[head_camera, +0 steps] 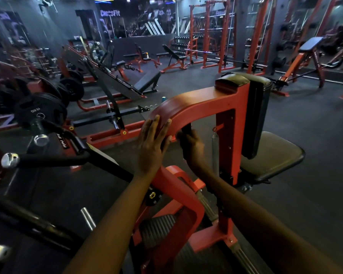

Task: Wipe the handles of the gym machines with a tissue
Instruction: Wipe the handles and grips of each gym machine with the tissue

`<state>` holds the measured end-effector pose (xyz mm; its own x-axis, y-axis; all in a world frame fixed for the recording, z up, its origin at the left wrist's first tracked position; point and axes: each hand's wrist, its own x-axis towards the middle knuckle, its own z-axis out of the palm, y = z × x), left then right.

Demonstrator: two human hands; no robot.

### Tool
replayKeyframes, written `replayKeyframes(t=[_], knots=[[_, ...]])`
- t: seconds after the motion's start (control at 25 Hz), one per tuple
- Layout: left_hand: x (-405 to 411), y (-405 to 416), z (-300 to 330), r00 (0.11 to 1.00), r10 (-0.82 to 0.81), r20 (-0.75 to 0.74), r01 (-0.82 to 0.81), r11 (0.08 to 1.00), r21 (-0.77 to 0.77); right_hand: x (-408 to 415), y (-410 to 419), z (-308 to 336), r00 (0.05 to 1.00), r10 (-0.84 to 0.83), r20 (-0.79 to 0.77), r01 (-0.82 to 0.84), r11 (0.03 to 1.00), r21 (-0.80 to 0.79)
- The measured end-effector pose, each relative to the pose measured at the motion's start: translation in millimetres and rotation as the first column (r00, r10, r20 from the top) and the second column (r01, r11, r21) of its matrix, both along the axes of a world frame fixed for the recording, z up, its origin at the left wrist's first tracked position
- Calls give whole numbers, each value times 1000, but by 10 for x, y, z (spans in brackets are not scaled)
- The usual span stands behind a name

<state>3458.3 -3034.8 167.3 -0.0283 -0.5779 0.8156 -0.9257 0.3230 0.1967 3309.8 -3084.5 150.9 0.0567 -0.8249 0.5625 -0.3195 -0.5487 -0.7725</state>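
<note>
The left hand (152,143) lies flat against the curved end of the red machine arm (188,107), its fingers (154,125) straight and slightly spread, holding nothing. Just beside it, under that curve, the right hand (192,149) grips a short black handle (186,129), fingers curled around it. Whether a tissue sits inside that grip cannot be told. To the right stand the machine's black back pad (255,119) and seat (275,155). Weight plates (40,113) hang at left.
</note>
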Motion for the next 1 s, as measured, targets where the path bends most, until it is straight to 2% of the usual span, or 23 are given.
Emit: replayKeyframes(t=[0.08,0.16,0.2,0.24,0.28,0.32,0.36,0.48,0.52,0.6,0.64,0.68,0.76,0.8,0.84,0.88,1.0], knots=[[-22,30,-35,1000,-12,-7,12,1000,4,-111,-8,-332,945,-26,-327,22,1000,-16],[-9,17,-13,1000,-13,0,13,1000,-2,-220,-22,-296,907,18,-420,-107,976,-189],[-2,5,13,1000,-10,6,10,1000,-8,-235,-101,-171,852,-43,-521,-158,929,-334],[5,-14,41,1000,-7,10,7,1000,-14,-244,-98,67,801,-71,-595,-207,899,-387],[10,-28,58,1000,-5,10,6,1000,-20,-236,-113,262,783,-103,-613,-236,863,-447],[11,-28,51,1000,-6,7,6,1000,-23,-248,-127,295,766,-106,-635,-230,876,-425],[6,-15,26,1000,-11,1,11,1000,-19,-293,-140,221,726,-205,-656,-195,854,-483],[-20,39,-28,1000,-22,-14,22,1000,-12,-280,-70,-94,485,-283,-828,-442,738,-511],[-24,38,-16,1000,-24,-16,24,1000,-16,-261,-96,-30,440,-280,-853,-469,739,-484],[-18,27,14,1000,-23,-3,23,999,-24,-141,-201,174,407,-293,-865,-425,778,-464],[-7,17,29,1000,-17,4,17,999,-29,-81,-173,277,361,-304,-882,-390,809,-439],[2,6,39,1000,-12,5,12,999,-31,-30,-148,324,260,-291,-921,-367,852,-373],[5,20,15,1000,-7,4,7,1000,-27,10,-156,109,146,-340,-929,-408,835,-370],[8,35,-2,1000,-5,10,6,1000,-29,-12,-110,-22,95,-435,-895,-457,780,-427],[13,42,-5,1000,-5,17,5,1000,-31,-89,-127,-129,86,-476,-875,-515,731,-448],[21,37,-1,1000,-6,23,7,999,-31,-226,-163,-210,118,-481,-869,-574,681,-455],[15,17,33,1000,-14,24,15,999,-35,-752,-357,-366,387,-454,-803,-616,520,-591]])
